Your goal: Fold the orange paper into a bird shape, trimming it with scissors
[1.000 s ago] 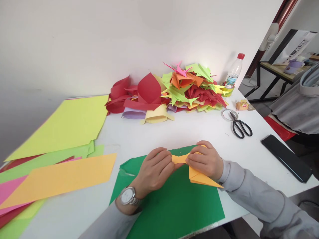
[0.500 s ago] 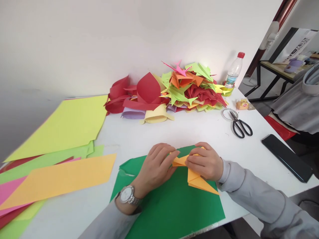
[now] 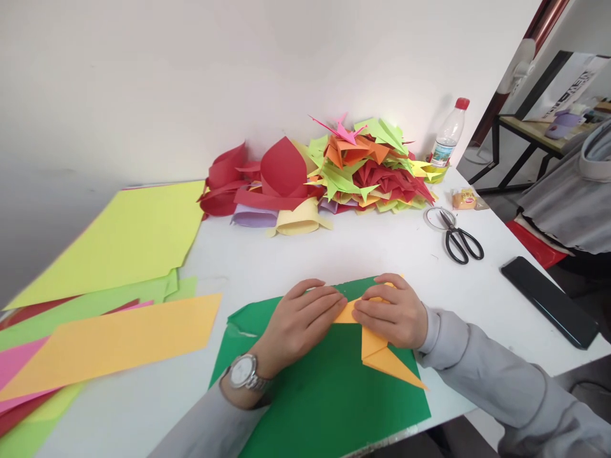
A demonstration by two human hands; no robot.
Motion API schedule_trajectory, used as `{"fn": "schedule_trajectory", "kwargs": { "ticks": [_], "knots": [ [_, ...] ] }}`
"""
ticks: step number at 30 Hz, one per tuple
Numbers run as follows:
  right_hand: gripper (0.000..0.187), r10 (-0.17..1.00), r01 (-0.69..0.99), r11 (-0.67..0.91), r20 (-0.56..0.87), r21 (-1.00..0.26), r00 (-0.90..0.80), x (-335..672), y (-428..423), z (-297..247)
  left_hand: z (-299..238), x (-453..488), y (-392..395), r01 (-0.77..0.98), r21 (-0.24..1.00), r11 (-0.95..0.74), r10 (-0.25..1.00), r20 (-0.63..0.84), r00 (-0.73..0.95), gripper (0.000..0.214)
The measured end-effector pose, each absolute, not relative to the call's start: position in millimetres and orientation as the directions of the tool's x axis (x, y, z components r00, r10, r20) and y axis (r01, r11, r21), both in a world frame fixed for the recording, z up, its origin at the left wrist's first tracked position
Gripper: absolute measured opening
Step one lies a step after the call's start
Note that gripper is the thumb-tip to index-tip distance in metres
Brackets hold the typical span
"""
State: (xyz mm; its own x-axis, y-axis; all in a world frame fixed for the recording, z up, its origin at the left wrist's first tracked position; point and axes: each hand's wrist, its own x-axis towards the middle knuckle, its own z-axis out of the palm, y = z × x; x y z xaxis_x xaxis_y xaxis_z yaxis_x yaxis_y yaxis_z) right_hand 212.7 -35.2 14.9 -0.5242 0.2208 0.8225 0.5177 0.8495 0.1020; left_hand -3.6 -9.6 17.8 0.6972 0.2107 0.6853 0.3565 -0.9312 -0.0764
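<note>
Over a green sheet (image 3: 329, 394), both hands hold one piece of folded orange paper (image 3: 375, 345). My left hand (image 3: 303, 321), with a metal watch on its wrist, has its fingertips closed on the narrow left end. My right hand (image 3: 396, 313) grips the middle, fingers bent over it and covering part of the folds. A pointed flap of the orange paper sticks out below the right hand, towards the lower right. The tip of the left end is hidden by my left fingers.
Scissors (image 3: 461, 242) and a black phone (image 3: 548, 302) lie to the right. Folded paper cranes (image 3: 377, 172) are piled by the wall, near a bottle (image 3: 446, 140) and paper hats (image 3: 284, 172). Coloured sheets (image 3: 124, 242) lie left. A person in grey (image 3: 573, 197) sits at right.
My left fingers have straightened and pressed down on the left end of the orange paper. Its pointed flap has shifted slightly down and to the right.
</note>
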Motion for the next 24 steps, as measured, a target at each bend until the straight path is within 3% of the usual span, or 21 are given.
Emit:
{"fn": "schedule_trajectory", "kwargs": {
  "ticks": [11,19,24],
  "knots": [
    [0.018,0.203,0.48,0.871,0.807,0.111,-0.555,217.1,-34.3,13.6,15.2,-16.7,5.5,0.414,-0.128,-0.902,0.221,0.686,0.693,0.02],
    [0.022,0.187,0.465,0.881,0.837,0.088,-0.514,216.0,-36.1,16.3,14.6,-31.2,18.0,0.499,-0.132,-0.856,0.277,0.698,0.66,0.018],
    [0.016,0.193,0.463,0.881,0.818,0.1,-0.542,217.5,-35.4,12.6,13.8,-34.5,20.5,0.549,-0.198,-0.812,0.258,0.722,0.642,0.018]
  ]
}}
